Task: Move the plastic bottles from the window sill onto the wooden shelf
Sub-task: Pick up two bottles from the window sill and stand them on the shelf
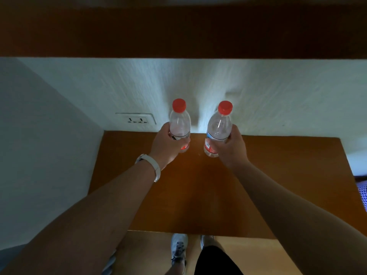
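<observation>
Two clear plastic bottles with red caps stand upright over the far part of a brown wooden shelf [268, 185]. My left hand [165, 144] is wrapped around the lower body of the left bottle [179, 121]. My right hand [231, 146] grips the right bottle [219, 126] around its label. The two bottles are side by side, a short gap apart, close to the white wall. Whether their bases touch the wood cannot be told. A white band sits on my left wrist.
A dark wooden ledge [178, 32] runs across the top of the view above the white wall. A wall socket [137, 119] sits left of the bottles, just above the shelf. A grey side wall bounds the left. My shoes [178, 249] and the floor show below the shelf's front edge.
</observation>
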Action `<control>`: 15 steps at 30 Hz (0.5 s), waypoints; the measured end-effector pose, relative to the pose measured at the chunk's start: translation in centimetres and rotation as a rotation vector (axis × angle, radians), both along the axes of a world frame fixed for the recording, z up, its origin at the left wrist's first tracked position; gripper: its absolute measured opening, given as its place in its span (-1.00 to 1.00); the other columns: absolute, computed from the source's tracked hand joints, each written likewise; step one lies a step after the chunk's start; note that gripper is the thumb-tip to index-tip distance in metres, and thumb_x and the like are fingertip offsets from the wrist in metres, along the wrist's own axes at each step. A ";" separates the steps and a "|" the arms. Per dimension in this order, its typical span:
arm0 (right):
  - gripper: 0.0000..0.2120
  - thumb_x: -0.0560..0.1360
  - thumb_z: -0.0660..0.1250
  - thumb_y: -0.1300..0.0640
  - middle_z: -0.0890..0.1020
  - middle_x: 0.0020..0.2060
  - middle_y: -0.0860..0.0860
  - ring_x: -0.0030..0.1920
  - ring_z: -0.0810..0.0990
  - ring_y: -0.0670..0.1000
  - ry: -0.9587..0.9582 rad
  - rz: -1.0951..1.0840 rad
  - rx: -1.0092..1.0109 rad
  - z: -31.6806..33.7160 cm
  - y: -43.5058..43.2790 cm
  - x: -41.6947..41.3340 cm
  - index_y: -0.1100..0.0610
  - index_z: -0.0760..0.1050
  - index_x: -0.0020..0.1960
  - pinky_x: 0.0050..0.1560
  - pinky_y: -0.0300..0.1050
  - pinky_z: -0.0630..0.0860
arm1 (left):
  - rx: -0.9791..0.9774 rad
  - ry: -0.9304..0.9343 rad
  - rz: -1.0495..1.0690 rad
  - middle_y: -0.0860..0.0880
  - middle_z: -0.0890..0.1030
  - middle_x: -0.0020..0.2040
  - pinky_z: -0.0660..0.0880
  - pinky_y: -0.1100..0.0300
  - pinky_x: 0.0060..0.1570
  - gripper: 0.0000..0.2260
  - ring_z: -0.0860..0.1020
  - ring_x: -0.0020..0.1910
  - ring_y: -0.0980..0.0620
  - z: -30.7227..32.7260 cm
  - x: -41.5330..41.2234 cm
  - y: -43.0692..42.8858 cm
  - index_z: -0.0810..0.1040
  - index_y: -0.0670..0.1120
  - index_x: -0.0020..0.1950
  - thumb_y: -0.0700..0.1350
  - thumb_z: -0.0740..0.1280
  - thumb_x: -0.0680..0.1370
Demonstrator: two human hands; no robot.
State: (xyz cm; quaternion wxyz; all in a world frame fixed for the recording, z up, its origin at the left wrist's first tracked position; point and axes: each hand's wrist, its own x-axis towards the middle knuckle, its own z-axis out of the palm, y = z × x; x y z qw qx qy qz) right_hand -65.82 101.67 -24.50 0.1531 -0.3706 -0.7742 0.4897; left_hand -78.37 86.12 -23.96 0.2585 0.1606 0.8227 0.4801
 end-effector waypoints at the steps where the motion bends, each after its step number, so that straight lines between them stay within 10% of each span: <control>1: -0.59 0.33 0.55 0.05 0.59 -0.08 -0.12 -0.12 0.59 -0.12 0.010 -0.002 0.001 -0.3 0.2 -0.2 -0.16 0.36 0.00 -0.06 -0.11 0.60 | -0.001 0.008 0.014 0.08 0.56 0.10 0.47 0.33 -0.06 -0.49 0.54 0.08 0.09 -0.3 -0.1 0.2 0.42 0.00 0.31 -0.05 0.54 0.43; 15: -0.39 0.29 0.59 -0.04 0.56 0.07 -0.10 0.01 0.58 -0.13 0.069 -0.040 0.034 -4.1 1.0 -2.0 -0.04 0.43 0.26 0.01 -0.20 0.58 | 0.006 0.035 0.050 0.04 0.56 0.13 0.57 0.10 0.10 -0.44 0.56 0.11 0.04 -3.1 -1.2 1.9 0.39 0.00 0.34 0.01 0.54 0.42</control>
